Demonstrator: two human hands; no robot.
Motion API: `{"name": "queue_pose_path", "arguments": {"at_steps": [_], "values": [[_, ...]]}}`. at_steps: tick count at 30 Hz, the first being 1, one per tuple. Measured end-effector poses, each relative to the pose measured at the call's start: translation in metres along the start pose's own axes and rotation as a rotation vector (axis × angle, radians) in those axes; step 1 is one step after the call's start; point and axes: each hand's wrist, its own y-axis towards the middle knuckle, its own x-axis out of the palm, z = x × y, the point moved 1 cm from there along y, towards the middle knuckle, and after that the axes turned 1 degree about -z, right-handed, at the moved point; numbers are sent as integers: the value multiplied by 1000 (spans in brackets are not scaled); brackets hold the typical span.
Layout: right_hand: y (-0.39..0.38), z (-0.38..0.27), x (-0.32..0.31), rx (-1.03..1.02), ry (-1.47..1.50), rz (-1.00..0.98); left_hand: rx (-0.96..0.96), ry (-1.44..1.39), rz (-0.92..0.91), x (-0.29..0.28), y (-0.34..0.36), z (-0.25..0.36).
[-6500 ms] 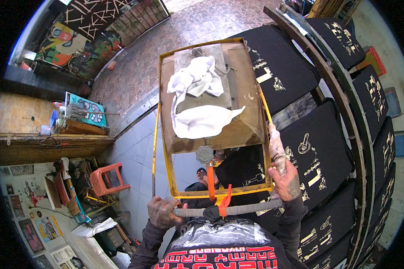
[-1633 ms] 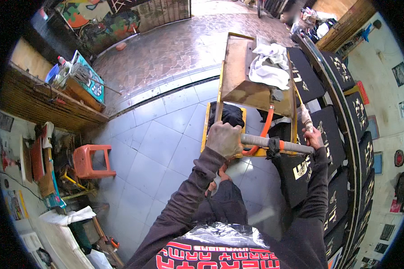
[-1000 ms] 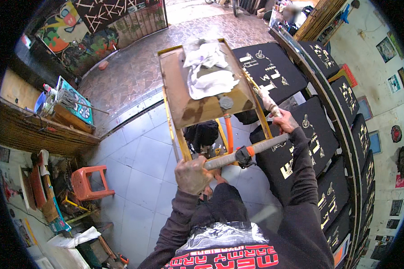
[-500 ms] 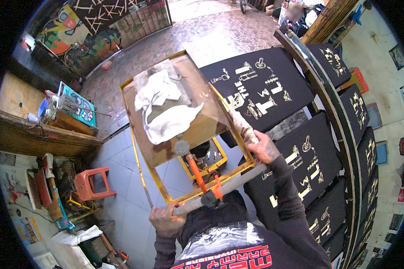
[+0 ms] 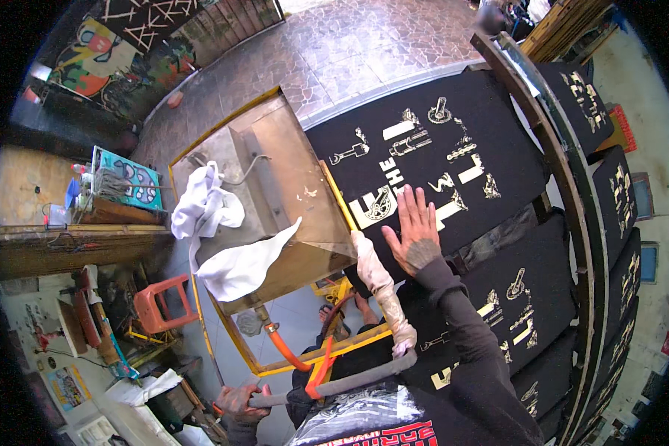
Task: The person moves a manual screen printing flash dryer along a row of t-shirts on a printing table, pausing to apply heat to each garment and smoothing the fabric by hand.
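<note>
My left hand (image 5: 238,404) is closed around the left end of a grey padded handlebar (image 5: 342,388). This bar belongs to a wheeled cart with a yellow metal frame (image 5: 316,346). On the cart sits a brown metal box (image 5: 305,275) with two white cloths, one crumpled (image 5: 207,204) and one draped (image 5: 245,260). An orange hose (image 5: 282,346) runs from the box toward the bar. My right hand (image 5: 412,230), fingers spread and palm down, is over a black shirt (image 5: 468,134) with cream printing. Whether the palm touches the fabric I cannot tell.
More printed black shirts (image 5: 528,297) lie along the right, beside a long dark rail (image 5: 565,201). A red plastic stool (image 5: 163,305) stands at left. Bare feet (image 5: 364,308) show under the cart. A teal painted board (image 5: 130,182) leans farther back.
My right hand has let go of the handlebar and moved forward over the shirt, its fingers now spread. The cart has swung leftward, and my left hand has shifted down and left with the bar.
</note>
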Motion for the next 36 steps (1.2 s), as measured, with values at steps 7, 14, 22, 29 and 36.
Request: {"name": "queue_pose_path", "arguments": {"at_steps": [7, 14, 22, 29, 36], "values": [[-1, 1, 12, -18, -80, -63, 50, 16, 41, 8, -4, -15], [-3, -23, 7, -160, 76, -105, 50, 60, 51, 11, -10, -14], [3, -26, 13, -226, 137, -111, 18, 62, -12, 11, -14, -18], [-2, -24, 15, -255, 176, -103, 4, 54, 24, 13, -12, -18], [0, -24, 13, -324, 148, -119, 56, 85, 59, 17, -17, -28]]}}
